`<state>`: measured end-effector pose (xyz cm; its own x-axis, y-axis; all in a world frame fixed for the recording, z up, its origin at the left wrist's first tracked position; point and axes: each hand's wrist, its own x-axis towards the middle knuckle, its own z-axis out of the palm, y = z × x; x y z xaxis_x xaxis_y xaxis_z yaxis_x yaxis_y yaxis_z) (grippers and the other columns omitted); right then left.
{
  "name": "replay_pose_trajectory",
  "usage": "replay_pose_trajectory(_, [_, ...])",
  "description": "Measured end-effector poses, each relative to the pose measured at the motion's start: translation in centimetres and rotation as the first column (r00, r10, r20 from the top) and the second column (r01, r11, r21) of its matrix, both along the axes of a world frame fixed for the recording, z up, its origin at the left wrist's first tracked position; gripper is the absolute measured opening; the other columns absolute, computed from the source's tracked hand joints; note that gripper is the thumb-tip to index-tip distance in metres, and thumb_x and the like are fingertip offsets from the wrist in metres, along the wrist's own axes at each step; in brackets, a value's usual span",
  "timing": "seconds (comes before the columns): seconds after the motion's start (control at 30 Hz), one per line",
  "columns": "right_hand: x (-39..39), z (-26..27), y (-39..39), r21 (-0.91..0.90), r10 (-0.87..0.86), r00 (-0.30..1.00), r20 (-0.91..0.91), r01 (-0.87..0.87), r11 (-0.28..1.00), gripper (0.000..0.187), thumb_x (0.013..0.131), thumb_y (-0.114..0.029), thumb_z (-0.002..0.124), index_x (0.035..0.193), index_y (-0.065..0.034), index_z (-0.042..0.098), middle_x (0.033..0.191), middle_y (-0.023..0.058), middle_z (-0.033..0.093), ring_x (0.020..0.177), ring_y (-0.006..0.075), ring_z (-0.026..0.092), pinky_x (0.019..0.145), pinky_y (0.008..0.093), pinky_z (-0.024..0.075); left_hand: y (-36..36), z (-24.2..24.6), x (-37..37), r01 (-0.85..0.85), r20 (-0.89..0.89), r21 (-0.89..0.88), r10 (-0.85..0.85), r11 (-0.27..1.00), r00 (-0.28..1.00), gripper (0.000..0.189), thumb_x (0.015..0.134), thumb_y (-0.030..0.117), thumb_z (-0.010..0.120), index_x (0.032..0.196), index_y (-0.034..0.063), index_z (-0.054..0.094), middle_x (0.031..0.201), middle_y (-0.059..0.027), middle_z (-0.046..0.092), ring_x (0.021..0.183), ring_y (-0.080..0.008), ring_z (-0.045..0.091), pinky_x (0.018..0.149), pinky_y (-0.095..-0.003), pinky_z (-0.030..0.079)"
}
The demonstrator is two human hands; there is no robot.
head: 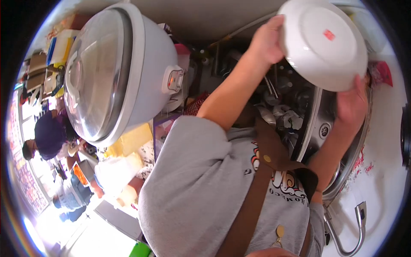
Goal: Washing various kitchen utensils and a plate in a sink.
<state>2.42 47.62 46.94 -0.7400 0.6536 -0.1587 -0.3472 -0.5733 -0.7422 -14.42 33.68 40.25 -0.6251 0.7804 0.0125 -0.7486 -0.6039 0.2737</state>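
A white ceramic dish (340, 61), perhaps a deep plate or shallow bowl, is raised before me with its underside towards my view. A small red mark sits within the foot ring on its base. My left hand (269, 40) grips the rim on the left, its fingers partly hidden behind the dish. At the near right edge, my right hand (352, 101) holds the rim with the thumb on the underside. Below the right forearm is a stainless steel sink (316, 123) with a round drain strainer (325, 130). The dish's inner face is hidden.
A large rice cooker (151, 64) with a metal lid stands at left. A metal ladle (267, 116) and crumpled plastic bags (287, 117) lie below my arms. The curved faucet (361, 231) is at lower right. Two people (48, 135) are in the bright area far left.
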Motion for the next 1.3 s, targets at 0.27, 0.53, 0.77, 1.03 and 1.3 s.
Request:
replay_pose_trajectory(0.27, [-9.4, -10.9, -8.3, -0.121, 0.118, 0.988, 0.094, -0.107, 0.987, 0.03, 0.083, -0.003, 0.042, 0.113, 0.003, 0.04, 0.113, 0.0137, 0.048, 0.106, 0.023, 0.046, 0.09, 0.0348, 0.0359, -13.8, -12.4, 1.8, -0.13, -0.006, -0.864, 0.248, 0.487, 0.969, 0.041, 0.083, 0.032, 0.043, 0.116, 0.0074, 0.041, 0.116, -0.0092, 0.044, 0.105, -0.0252, 0.042, 0.09, -0.0365, 0.033])
replay_pose_trajectory(0.53, [-11.0, -20.5, -13.2, -0.413, 0.187, 0.934, 0.305, -0.047, 0.909, 0.027, 0.082, -0.003, 0.043, 0.109, 0.0014, 0.04, 0.109, 0.0136, 0.048, 0.104, 0.0253, 0.046, 0.092, 0.0383, 0.0337, -28.5, -22.8, 8.2, 0.163, 0.223, -0.972, 0.457, 0.167, 0.861, 0.039, 0.081, 0.028, 0.046, 0.115, 0.0084, 0.042, 0.114, -0.0075, 0.043, 0.097, -0.0225, 0.046, 0.078, -0.0343, 0.042])
replay_pose_trajectory(0.77, [-11.2, -25.0, -18.9, -0.649, 0.202, 0.935, 0.291, 0.038, 0.76, 0.025, 0.081, 0.0, 0.041, 0.106, 0.0011, 0.04, 0.109, 0.0153, 0.047, 0.105, 0.0274, 0.044, 0.093, 0.039, 0.0328, -38.3, -25.5, 12.4, -0.073, 0.217, -0.923, 0.665, 0.379, 0.714, 0.023, 0.083, 0.015, 0.039, 0.101, 0.0029, 0.046, 0.103, -0.0119, 0.049, 0.097, -0.0258, 0.048, 0.083, -0.0368, 0.041])
replay_pose_trajectory(1.03, [-12.9, -29.5, -24.3, -0.801, 0.221, 0.962, 0.16, -0.004, 0.598, 0.025, 0.079, 0.003, 0.042, 0.104, 0.0034, 0.042, 0.106, 0.0152, 0.048, 0.102, 0.0282, 0.047, 0.092, 0.0385, 0.0346, -38.9, -19.6, 11.7, -0.194, 0.151, -0.787, 0.487, 0.586, 0.86, 0.031, 0.083, 0.025, 0.04, 0.099, -0.0005, 0.046, 0.102, -0.0143, 0.049, 0.1, -0.0285, 0.046, 0.085, -0.0404, 0.039])
replay_pose_trajectory(1.3, [-15.6, -30.9, -28.6, -0.898, 0.343, 0.929, 0.138, -0.029, 0.44, 0.021, 0.077, 0.004, 0.042, 0.098, 0.008, 0.043, 0.102, 0.0206, 0.049, 0.096, 0.0298, 0.05, 0.086, 0.0376, 0.0417, -35.9, -15.4, 11.0, -0.357, 0.339, -0.743, 0.779, 0.566, 0.528, 0.055, 0.077, 0.048, 0.05, 0.104, 0.0012, 0.046, 0.098, -0.0122, 0.052, 0.091, -0.0254, 0.051, 0.079, -0.0358, 0.042])
